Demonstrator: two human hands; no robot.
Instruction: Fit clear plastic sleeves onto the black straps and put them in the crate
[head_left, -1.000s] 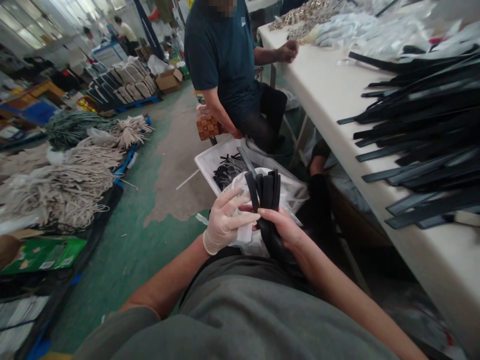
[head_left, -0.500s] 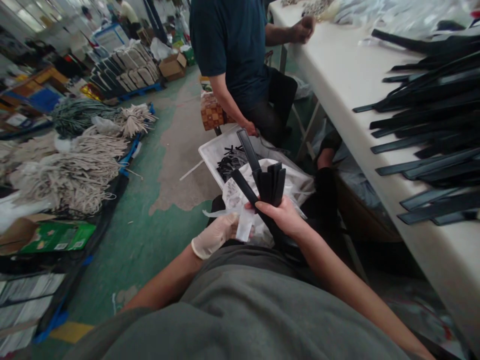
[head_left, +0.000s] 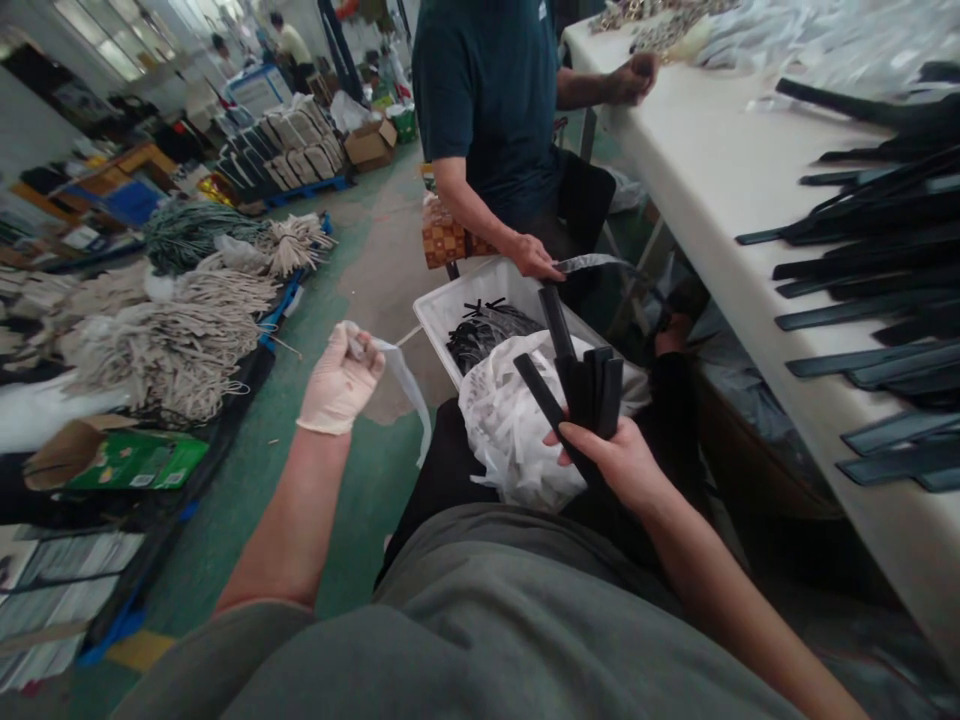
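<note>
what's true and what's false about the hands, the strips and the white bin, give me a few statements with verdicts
1. The right hand holds a bunch of black strips. True.
2. The left hand wears a pale glove. True.
3. The left hand holds a black strip. False: it holds a whitish strip that hangs down.
4. The right hand is gloved too. False: it is bare.
5. The white bin has dark pieces in it. True.
</note>
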